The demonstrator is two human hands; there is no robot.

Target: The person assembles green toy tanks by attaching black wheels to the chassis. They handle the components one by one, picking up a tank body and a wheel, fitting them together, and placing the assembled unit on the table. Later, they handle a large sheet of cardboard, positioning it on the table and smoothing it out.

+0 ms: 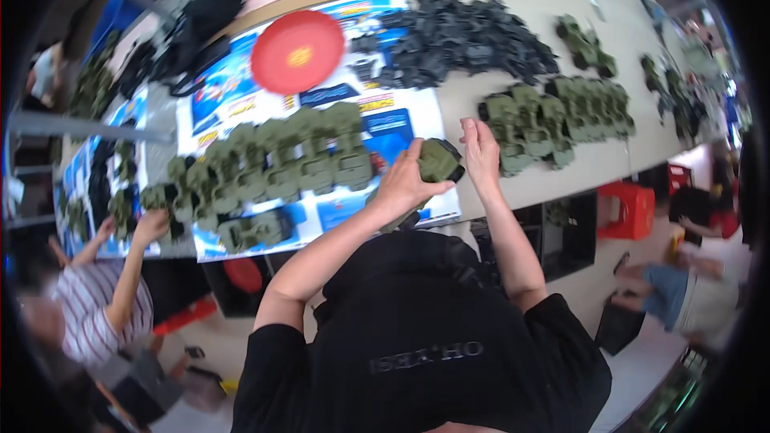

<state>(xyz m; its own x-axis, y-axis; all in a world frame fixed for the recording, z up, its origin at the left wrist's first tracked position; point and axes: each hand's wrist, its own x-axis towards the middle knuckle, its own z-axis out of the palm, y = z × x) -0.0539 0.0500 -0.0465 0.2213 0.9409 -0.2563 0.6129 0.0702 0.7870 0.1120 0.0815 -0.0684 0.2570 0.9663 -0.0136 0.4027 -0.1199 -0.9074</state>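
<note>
My left hand is closed around an olive-green moulded plastic part with a dark edge, held above the table's near edge. Its shape resembles a toy vehicle body, though blur hides the detail. Close on its right side, my right hand is raised with fingers stretched out; whether it touches the part I cannot tell. Left of my hands, similar green parts stand in rows on a printed blue-and-white sheet. More green parts are lined up just right of my right hand.
Dark grey parts lie heaped at the back, beside a red round dish. A black bag lies at the far left. A co-worker's hand touches green parts at the left. A red stool stands right of the table.
</note>
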